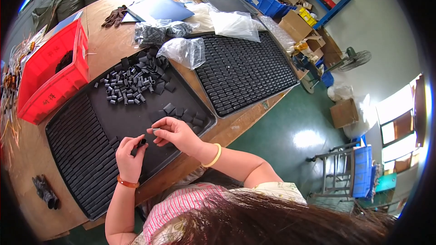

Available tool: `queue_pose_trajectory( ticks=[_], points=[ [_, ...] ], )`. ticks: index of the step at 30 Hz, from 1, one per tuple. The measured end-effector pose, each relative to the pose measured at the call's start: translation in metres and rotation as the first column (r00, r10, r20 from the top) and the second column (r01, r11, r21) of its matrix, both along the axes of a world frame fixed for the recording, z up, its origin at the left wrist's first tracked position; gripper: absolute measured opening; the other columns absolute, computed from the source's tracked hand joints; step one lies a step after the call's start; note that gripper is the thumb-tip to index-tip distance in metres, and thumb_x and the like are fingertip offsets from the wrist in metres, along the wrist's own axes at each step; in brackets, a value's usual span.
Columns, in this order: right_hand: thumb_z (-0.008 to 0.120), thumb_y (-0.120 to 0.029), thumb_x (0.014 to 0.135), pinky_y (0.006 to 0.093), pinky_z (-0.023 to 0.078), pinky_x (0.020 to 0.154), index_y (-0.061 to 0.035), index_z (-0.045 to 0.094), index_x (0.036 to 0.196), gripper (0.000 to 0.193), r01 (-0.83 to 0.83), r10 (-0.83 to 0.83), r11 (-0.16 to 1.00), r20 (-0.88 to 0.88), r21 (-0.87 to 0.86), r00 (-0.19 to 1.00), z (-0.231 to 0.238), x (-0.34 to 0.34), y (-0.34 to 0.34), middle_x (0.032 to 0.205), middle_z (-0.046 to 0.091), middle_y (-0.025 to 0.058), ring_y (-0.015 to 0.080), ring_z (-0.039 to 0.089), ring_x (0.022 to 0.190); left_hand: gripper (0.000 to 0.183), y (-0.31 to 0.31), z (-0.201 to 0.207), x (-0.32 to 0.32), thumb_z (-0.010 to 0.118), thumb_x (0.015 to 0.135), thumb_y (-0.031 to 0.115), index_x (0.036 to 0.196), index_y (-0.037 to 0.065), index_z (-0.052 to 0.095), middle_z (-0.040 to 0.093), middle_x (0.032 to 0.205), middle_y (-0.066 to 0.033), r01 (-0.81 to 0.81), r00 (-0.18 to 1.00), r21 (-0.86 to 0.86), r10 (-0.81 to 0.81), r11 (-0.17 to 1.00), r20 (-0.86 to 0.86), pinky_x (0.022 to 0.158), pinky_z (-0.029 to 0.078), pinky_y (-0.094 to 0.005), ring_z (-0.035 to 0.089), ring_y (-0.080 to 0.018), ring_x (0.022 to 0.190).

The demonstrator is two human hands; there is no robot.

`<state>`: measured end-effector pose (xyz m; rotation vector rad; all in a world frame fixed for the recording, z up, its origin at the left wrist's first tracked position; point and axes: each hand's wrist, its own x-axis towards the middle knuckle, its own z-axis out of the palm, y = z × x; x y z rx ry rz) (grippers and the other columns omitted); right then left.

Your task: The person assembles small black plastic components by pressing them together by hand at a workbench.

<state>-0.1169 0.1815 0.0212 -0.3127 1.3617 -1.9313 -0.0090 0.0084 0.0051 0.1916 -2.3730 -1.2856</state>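
Note:
Over a large black tray (125, 120), my left hand (129, 159) pinches a short black tube (141, 142) between thumb and fingers. Just right of it, my right hand (180, 135) is closed in a pinch on a small grey piece (156, 129), whose kind is too small to make out. Rows of black tubes (81, 138) lie packed side by side along the tray's left part. A loose heap of short black tubes (129, 86) is at its far side. Several flat black pieces (181, 114) are scattered beyond my right hand.
A red bin (54, 79) stands at the tray's left. Another tray (245, 72), packed with black rows, lies to the right under clear plastic bags (236, 26). Dark gloves (45, 191) rest at the near left. Farther off are a blue crate (261, 0), a fan (354, 60) and a cart (340, 168).

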Motion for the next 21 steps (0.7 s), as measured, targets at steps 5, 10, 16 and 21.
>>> queue_pose_trajectory(
  ticks=[5,10,16,21],
  points=[
    [0.069,-0.011,0.093,0.0238,0.053,0.078,-0.0014,0.064,0.115,0.025,-0.059,0.085,0.991,-0.23,0.12,0.969,-0.012,-0.002,-0.003,0.099,0.067,0.0029,0.0087,0.062,0.086,0.026,0.0,0.003,0.003,0.076,0.075,-0.003,0.101,0.001,0.071,0.065,0.085,-0.0096,-0.039,0.999,0.02,0.039,0.999,-0.002,0.072,0.051,-0.0298,0.063,-0.0219,0.076],
    [0.074,-0.005,0.088,0.0234,0.051,0.079,-0.0024,0.061,0.104,0.021,0.114,-0.022,0.979,-0.472,0.167,0.881,-0.004,0.005,0.0,0.095,0.064,0.0011,0.0073,0.061,0.086,0.023,0.0,0.002,-0.001,0.077,0.076,-0.002,0.098,0.001,0.071,0.065,0.085,-0.0111,-0.013,1.0,0.017,0.013,1.0,-0.008,0.072,0.053,-0.031,0.065,-0.0238,0.077],
    [0.077,-0.007,0.084,0.0261,0.051,0.072,-0.0014,0.063,0.096,0.019,0.125,0.107,0.957,-0.722,0.26,0.684,-0.004,0.009,-0.009,0.094,0.068,0.0046,0.0115,0.062,0.079,0.024,-0.001,-0.004,0.0,0.077,0.075,0.0,0.098,0.002,0.071,0.065,0.085,-0.0104,0.013,1.0,0.065,-0.013,0.998,0.001,0.071,0.053,-0.0313,0.066,-0.024,0.077],
    [0.078,-0.005,0.082,0.0272,0.051,0.068,-0.0004,0.067,0.092,0.016,0.182,0.157,0.924,-0.77,0.335,0.619,-0.004,0.01,-0.016,0.093,0.069,0.0068,0.0145,0.062,0.076,0.027,-0.001,-0.004,0.001,0.078,0.073,0.001,0.099,0.003,0.071,0.064,0.085,-0.0093,0.016,1.0,-0.03,-0.017,0.999,-0.023,0.07,0.053,-0.0325,0.065,-0.0248,0.076]
  ],
)
